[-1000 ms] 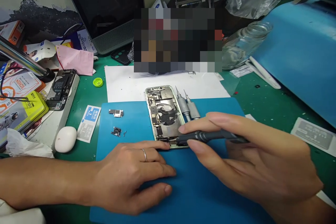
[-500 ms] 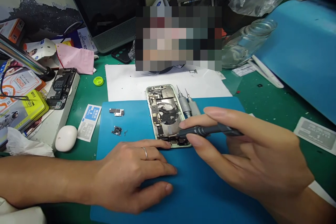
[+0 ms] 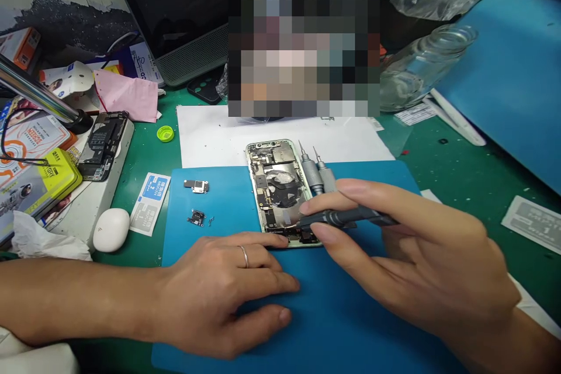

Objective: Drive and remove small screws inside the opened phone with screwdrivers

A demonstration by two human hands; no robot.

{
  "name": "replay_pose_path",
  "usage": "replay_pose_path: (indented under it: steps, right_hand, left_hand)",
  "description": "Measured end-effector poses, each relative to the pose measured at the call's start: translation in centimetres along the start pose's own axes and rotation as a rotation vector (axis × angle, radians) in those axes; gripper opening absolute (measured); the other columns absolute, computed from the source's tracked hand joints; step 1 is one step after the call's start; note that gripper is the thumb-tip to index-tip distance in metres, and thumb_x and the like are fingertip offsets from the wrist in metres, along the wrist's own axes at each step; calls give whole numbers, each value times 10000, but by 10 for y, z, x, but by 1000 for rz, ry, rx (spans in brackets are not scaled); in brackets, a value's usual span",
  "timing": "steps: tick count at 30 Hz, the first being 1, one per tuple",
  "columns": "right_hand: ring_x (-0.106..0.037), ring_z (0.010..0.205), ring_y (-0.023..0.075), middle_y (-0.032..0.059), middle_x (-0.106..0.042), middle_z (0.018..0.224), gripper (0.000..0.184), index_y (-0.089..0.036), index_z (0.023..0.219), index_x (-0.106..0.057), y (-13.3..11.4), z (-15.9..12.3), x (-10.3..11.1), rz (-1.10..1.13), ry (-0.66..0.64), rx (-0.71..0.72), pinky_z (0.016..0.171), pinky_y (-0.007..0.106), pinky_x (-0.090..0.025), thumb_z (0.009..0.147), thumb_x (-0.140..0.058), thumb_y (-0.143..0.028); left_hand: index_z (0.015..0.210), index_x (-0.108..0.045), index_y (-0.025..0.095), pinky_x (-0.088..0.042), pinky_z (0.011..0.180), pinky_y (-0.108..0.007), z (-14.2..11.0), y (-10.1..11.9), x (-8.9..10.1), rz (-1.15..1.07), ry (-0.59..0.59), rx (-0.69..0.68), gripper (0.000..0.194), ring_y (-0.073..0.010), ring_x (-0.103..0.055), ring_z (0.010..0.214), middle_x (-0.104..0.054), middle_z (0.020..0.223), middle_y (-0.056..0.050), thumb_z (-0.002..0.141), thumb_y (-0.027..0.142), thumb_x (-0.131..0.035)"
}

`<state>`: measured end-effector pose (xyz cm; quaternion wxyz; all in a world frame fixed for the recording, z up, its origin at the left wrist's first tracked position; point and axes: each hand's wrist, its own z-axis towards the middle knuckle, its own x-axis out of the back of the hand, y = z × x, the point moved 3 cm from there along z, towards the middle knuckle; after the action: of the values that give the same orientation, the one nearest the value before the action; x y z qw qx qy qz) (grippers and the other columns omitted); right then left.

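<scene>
An opened phone with its inner parts bare lies on a blue mat. My right hand pinches a dark screwdriver whose tip rests on the phone's lower end. My left hand lies flat on the mat, fingers spread, with a ring on one finger; its fingertips touch the phone's bottom edge. Two grey screwdrivers lie beside the phone on its right. Small removed parts and tiny screws sit on the mat to the left.
White paper lies behind the mat on a green table. A second opened phone, a white case, a yellow tin and boxes crowd the left. A glass jar and a blue sheet stand right. A dark screen stands behind.
The screwdriver tip has edged up along the phone's lower end. My left hand stays put on the mat. The view has shifted slightly.
</scene>
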<state>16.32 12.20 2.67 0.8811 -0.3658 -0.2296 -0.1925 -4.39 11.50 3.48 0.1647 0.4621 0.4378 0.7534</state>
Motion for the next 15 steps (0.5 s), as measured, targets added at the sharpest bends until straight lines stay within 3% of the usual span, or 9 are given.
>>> replay_pose_path:
  steps: [4,10,15]
  right_hand:
    - [-819,895,225,64,-830,1077,445,-273,1368,-565,-3,3,1,-54,-56,29,846,337,-706,961,-678,-133]
    - [-780,1067,206,95,-806,1119,374,-187,1355,-564,-9,3,8,-63,-133,151,930,321,-671,992,-569,-99]
    - [-772,949,185,69,-801,1035,389,-200,1313,-601,-12,8,10,-74,-118,195,850,314,-660,971,-554,-21]
  left_hand:
    - [1177,-709,109,-476,1208,-424,0,0,1,1,4,-1,198,-234,-764,1042,-780,1056,-116,1055,195,-579]
    - [1150,-728,78,-467,1216,-409,0,-1,1,7,0,-3,195,-243,-760,1042,-778,1049,-128,1036,183,-609]
    - [1157,-736,72,-464,1214,-397,0,0,1,10,5,4,209,-248,-752,1068,-779,1046,-126,1040,186,-605]
